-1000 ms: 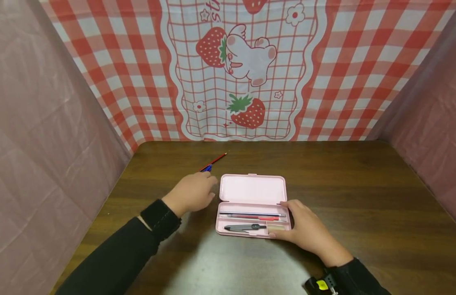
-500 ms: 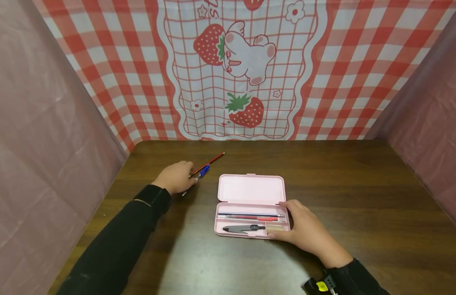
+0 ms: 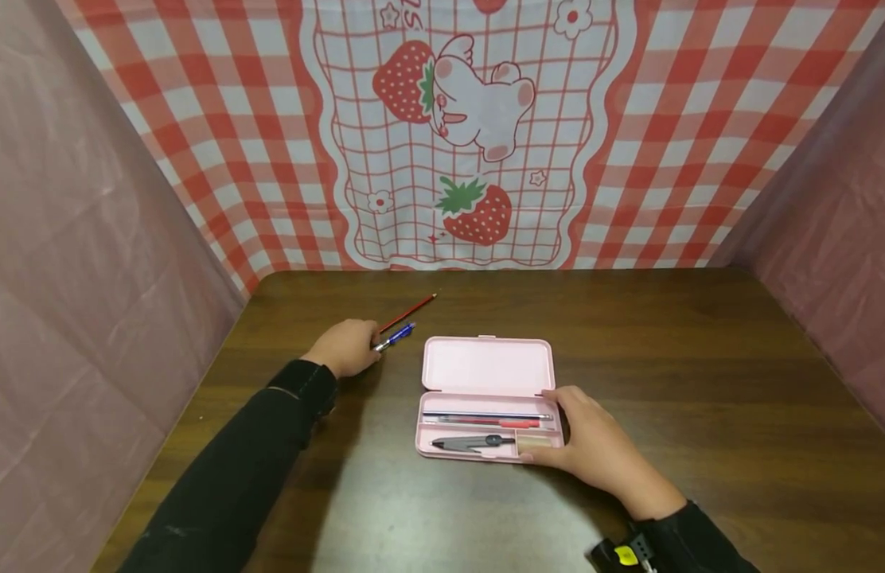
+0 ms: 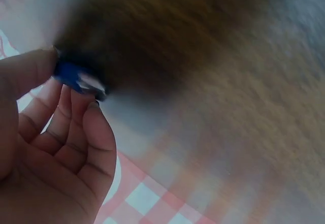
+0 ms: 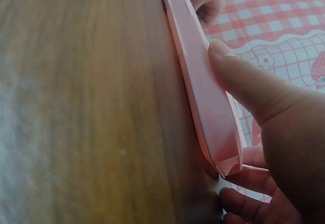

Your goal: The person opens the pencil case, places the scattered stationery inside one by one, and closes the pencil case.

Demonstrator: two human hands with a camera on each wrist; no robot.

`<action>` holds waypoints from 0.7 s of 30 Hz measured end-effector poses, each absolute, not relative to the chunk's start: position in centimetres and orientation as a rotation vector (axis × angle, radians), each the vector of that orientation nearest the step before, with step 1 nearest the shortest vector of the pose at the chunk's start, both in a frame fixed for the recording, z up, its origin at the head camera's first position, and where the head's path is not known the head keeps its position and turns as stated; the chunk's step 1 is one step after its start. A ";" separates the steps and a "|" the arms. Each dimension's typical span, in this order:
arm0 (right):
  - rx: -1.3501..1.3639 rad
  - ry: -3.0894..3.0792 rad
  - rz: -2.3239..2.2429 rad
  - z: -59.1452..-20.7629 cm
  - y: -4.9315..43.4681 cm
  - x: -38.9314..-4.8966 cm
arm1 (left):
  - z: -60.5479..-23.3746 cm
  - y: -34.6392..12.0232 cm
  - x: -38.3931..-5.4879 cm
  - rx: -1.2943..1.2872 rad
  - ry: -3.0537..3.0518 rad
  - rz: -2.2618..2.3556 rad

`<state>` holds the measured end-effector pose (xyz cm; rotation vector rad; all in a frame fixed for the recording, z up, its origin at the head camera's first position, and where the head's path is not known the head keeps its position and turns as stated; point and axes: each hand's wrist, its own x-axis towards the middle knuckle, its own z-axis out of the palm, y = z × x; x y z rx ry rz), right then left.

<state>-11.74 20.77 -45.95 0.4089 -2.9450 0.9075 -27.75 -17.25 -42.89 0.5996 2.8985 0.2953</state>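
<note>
My left hand (image 3: 345, 348) pinches a blue pen (image 3: 395, 337) between thumb and fingertips; its blue end points up and right, away from the hand. In the left wrist view the blue pen (image 4: 76, 76) shows end-on between thumb and finger. A red pencil (image 3: 408, 313) lies on the table just beyond that hand. My right hand (image 3: 596, 442) grips the right end of an open pink pencil case (image 3: 489, 366), thumb on the near edge and fingers behind. Inside lie a dark blue stick-like pen or pencil (image 3: 457, 414), a red pen (image 3: 521, 424), a grey compass (image 3: 471, 443) and a beige block (image 3: 534, 442).
The brown wooden table (image 3: 664, 342) runs back to a red-checked strawberry cloth (image 3: 478, 215). Pink fabric hangs at the left (image 3: 91, 239) and right (image 3: 836, 223) sides.
My left hand has moved left from beside the case to the blue pen and taken hold of it. The pen has shifted slightly apart from the red pencil. My right hand has stayed on the case.
</note>
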 end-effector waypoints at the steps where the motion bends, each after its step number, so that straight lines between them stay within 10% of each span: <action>1: 0.407 -2.944 0.907 -45.9 20.8 -11.8 | -42.9 -17.2 -27.7 0.597 2.899 0.294; 21: 0.404 -2.948 0.895 -45.9 20.8 -11.6 | -42.6 -15.7 -27.2 0.630 2.869 0.209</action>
